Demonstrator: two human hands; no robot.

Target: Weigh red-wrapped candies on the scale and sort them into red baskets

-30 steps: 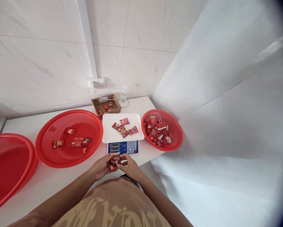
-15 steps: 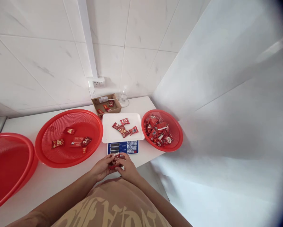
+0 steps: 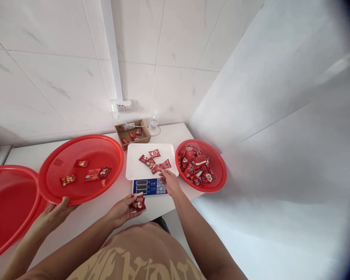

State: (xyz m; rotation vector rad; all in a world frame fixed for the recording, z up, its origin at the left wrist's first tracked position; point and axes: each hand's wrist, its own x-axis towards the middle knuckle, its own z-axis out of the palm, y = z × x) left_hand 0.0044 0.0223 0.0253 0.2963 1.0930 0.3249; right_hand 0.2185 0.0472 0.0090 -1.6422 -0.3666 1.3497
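My left hand (image 3: 123, 210) is closed round a few small red snack packets (image 3: 138, 203), just in front of the scale's blue keypad (image 3: 151, 186). Over the near right edge of the white weighing tray (image 3: 134, 167), my right hand (image 3: 169, 182) reaches in, its fingertips pinched at a red packet (image 3: 164, 165). Further packets lie on the tray, among them a long dark red one (image 3: 148, 163) and a small one (image 3: 154, 153) behind it.
Right of the tray stands a red basket (image 3: 223, 171) heaped with packets. A cardboard box (image 3: 145, 136) holds several packets behind it. Another person's hand (image 3: 56, 214) grips the middle red basket (image 3: 120, 155), which holds several packets. Another red basket (image 3: 17, 168) stands far left.
My right hand has left my left hand and moved up and right to the tray. Another person's hand has come in at the left, and the middle basket has shifted slightly left and tilted.
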